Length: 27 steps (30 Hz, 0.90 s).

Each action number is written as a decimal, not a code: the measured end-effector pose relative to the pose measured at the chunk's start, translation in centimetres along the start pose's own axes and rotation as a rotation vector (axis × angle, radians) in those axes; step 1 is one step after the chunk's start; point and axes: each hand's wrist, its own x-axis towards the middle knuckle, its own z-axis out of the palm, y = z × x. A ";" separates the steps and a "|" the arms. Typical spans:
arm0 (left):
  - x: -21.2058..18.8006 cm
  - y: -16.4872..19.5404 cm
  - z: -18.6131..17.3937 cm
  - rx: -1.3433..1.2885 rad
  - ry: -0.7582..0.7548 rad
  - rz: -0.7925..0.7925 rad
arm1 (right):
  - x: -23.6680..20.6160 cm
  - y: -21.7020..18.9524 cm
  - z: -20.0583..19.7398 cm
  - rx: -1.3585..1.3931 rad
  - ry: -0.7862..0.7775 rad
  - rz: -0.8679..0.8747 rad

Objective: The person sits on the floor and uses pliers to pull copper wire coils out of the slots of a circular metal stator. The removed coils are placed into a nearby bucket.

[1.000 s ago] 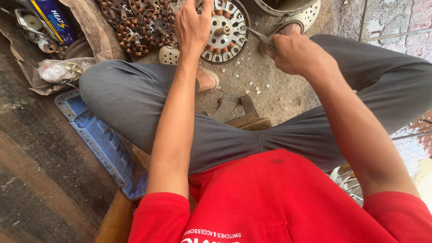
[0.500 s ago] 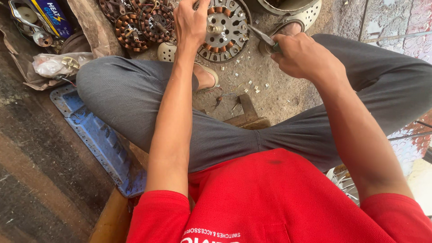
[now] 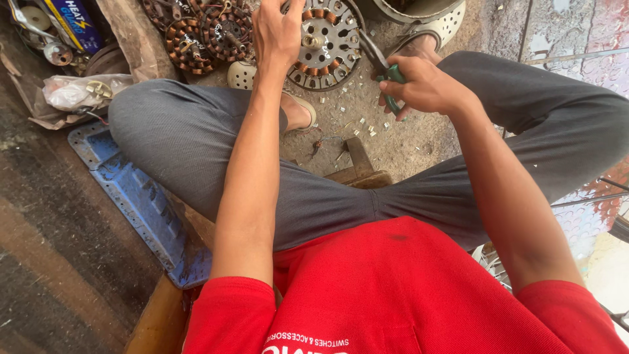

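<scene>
Gripping green-handled cutters [image 3: 388, 77] tight in my right hand [image 3: 426, 85], I have their blades against the edge of a round fan stator [image 3: 327, 40] lying on the ground before my crossed legs; my left hand [image 3: 278, 33] clasps its near rim, fingers spread over the copper coils

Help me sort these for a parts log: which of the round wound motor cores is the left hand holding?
The pale metal core on the ground, under the left hand; the copper-wound cores lie untouched to its left.
</scene>
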 end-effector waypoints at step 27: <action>0.5 -1.8 0.4 0.069 0.013 0.014 | 0.7 -6.5 -0.2 -1.632 0.267 0.087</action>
